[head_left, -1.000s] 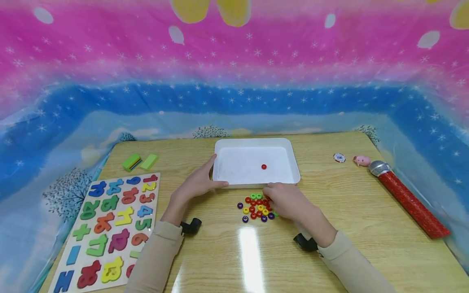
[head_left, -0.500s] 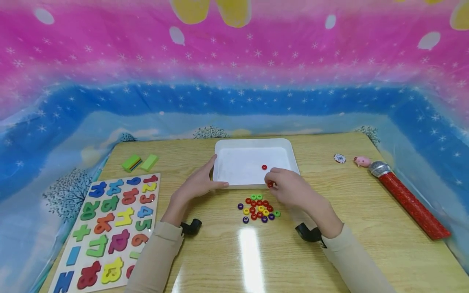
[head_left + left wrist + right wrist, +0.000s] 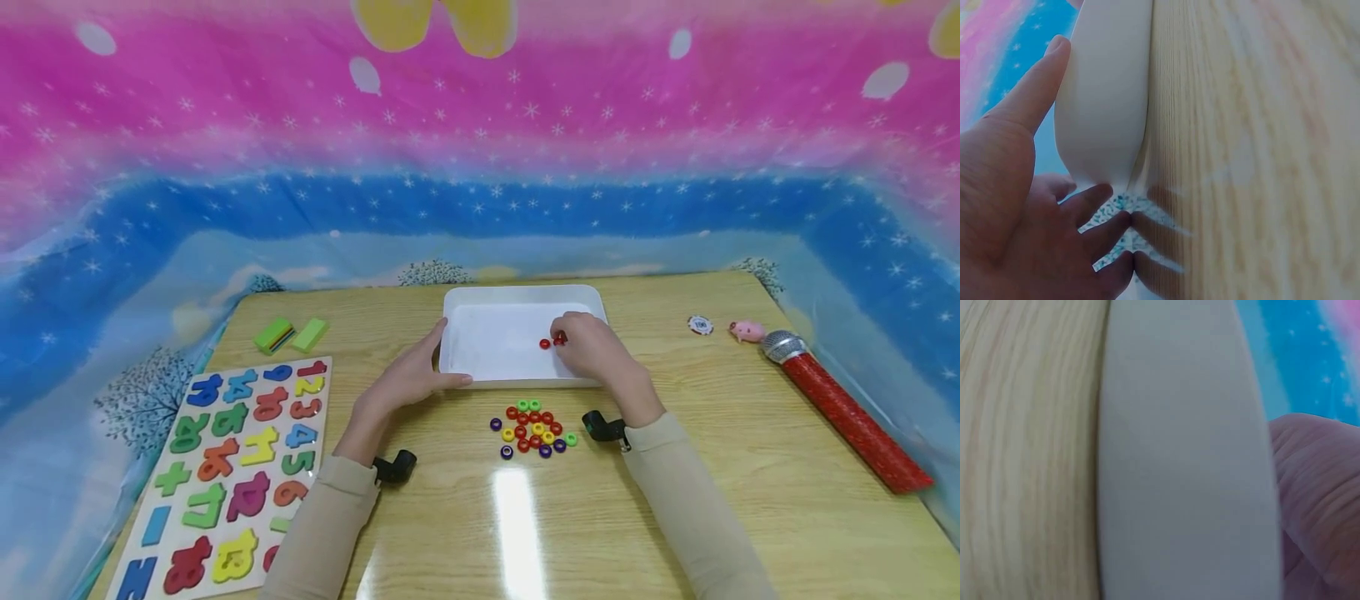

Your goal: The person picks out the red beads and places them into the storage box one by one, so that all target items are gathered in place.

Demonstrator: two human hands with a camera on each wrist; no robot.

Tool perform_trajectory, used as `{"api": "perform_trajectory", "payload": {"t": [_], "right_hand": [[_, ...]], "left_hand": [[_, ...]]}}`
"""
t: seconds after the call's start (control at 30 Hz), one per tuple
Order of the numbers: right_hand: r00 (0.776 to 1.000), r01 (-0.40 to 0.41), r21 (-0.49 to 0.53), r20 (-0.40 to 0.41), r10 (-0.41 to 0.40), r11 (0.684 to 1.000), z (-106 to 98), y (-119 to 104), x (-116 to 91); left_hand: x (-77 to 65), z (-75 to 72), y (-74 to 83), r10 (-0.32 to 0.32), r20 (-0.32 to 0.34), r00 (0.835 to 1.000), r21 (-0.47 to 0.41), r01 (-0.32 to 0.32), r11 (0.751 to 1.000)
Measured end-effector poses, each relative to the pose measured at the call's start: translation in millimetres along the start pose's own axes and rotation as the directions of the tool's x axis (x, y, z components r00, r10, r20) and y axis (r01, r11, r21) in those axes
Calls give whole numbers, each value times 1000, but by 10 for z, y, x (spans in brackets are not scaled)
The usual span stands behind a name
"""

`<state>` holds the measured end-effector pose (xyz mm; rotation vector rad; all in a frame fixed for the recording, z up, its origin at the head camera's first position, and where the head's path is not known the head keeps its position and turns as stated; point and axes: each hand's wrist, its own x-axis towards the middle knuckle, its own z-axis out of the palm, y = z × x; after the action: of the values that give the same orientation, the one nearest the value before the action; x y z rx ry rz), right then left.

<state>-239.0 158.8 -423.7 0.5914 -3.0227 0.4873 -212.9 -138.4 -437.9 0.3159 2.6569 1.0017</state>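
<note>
A white rectangular tray (image 3: 495, 333) lies on the wooden table. My left hand (image 3: 405, 375) rests against its front left corner; the left wrist view has the thumb along the tray wall and the other fingers spread, lightly bent. Over the right part of the tray, my right hand (image 3: 596, 346) pinches a red bead (image 3: 559, 341), partly hidden by the fingertips. Another red bead (image 3: 544, 343) lies just left of it on the tray floor. In front of the tray are several loose ring-shaped beads (image 3: 535, 417), red, yellow, green and purple. The right wrist view shows mostly tray wall (image 3: 1185, 462).
A number puzzle board (image 3: 225, 467) lies at the left, with green blocks (image 3: 309, 335) behind it. To the right are a poker chip (image 3: 701, 324), a pink pig figure (image 3: 747, 332) and a red microphone (image 3: 847, 417). A printed cloth (image 3: 480, 200) surrounds the table's back and sides.
My right hand has lifted a red bead from the pile in front and carried it over the tray's front rim, beside the red bead inside. The left hand has stayed at the corner.
</note>
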Motion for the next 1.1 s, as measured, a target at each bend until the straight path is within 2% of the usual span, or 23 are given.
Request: {"api": "perform_trajectory", "payload": {"t": [0.27,0.47,0.6,0.73,0.87,1.0,1.1], "right_hand": [[999,-28,-5,21,28,1000,69,50,26],[999,-38,-1,8,38,999,6,33,-3],[1000,-4,1,2,4,1000,-79,-3,-63],[998,62,20,8,-62,998,-205,-72,-196],[992,116,61,49,-119,991,-298,-172,-408],[981,159,84,96,-167,984,-297,-249,-634],[972,204,43,111,-208,978,-249,-281,-764]], "left_hand": [[-3,12,3,-4,2,1000,-3,4,1000],[10,9,-4,0,-7,1000,-18,0,1000],[16,9,-25,-5,-3,1000,-17,5,1000],[26,10,-34,-4,-3,1000,-36,4,999],[31,9,-32,-4,4,1000,-50,4,999],[22,0,-21,-2,15,1000,-46,3,999],[12,-8,-12,-1,18,1000,-52,2,999]]}}
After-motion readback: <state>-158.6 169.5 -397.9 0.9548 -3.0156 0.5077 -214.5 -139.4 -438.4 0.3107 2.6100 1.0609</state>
